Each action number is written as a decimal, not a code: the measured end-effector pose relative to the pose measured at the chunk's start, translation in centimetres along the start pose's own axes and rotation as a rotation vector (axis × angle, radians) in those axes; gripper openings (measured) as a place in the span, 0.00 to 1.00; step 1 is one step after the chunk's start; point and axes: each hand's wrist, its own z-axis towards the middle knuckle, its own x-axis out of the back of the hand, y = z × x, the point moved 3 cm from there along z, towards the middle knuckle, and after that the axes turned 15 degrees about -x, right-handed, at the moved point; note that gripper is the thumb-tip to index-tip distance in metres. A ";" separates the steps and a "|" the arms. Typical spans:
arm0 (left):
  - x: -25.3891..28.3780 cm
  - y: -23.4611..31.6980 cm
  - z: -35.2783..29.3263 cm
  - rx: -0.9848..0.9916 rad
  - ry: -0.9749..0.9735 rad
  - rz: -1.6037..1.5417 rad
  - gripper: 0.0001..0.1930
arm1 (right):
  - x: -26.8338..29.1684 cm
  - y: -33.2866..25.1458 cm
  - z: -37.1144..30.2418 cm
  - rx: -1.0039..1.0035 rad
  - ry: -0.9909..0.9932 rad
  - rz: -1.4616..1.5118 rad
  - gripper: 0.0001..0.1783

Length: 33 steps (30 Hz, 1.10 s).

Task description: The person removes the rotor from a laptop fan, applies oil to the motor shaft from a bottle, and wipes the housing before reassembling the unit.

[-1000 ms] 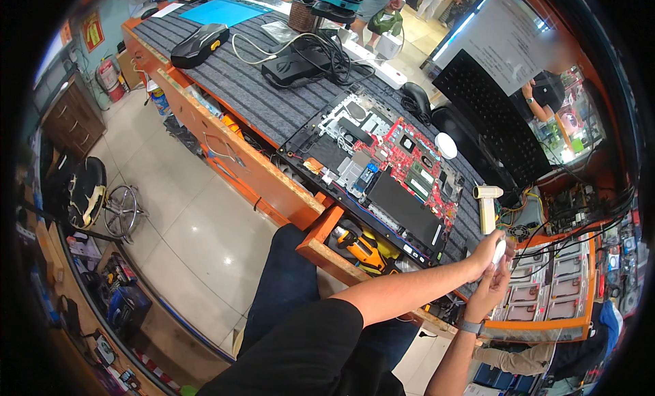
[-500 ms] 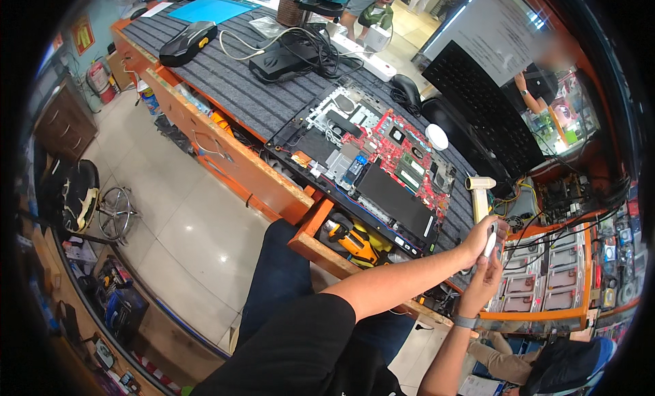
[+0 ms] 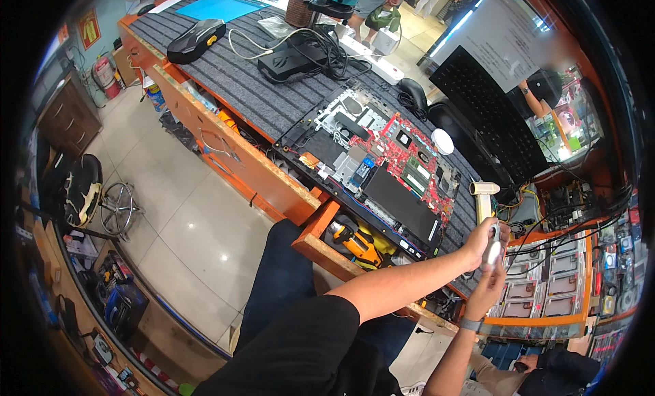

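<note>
My left hand (image 3: 479, 246) is closed around a small, rounded white-and-silver object (image 3: 492, 250) whose kind I cannot make out. From below, my right hand (image 3: 488, 291) has its fingers on the lower end of the same object. Just beyond them stands a cream T-shaped tool (image 3: 484, 199) with a tubular head. Its handle runs down behind my left hand, and whether that hand also touches it cannot be seen. To the left of my hands lies an opened laptop base (image 3: 327, 165) with a red circuit board (image 3: 404, 142) and a black battery (image 3: 402, 201) exposed.
A black keyboard (image 3: 488, 112) leans behind the laptop, near a white round lid (image 3: 442, 141) and a black mouse (image 3: 412, 94). A charger with cables (image 3: 293, 61) lies farther back. Open drawers (image 3: 232, 147) jut toward me. Boxed goods (image 3: 546, 276) fill the right side.
The white-and-silver object has turned in my hands and shows a broader face. My right hand has shifted slightly downward. The whole view has moved a little.
</note>
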 end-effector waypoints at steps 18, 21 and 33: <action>0.1 -1.4 -0.1 -0.061 0.043 0.311 0.22 | 1.0 1.6 4.1 -0.044 -0.081 0.152 0.22; -0.5 -1.3 -1.3 0.015 -0.057 0.391 0.23 | 3.3 1.0 6.0 0.029 -0.186 0.025 0.23; 0.4 -1.6 -0.1 -0.116 -0.058 0.602 0.25 | 3.1 1.0 6.2 -0.021 -0.400 0.201 0.24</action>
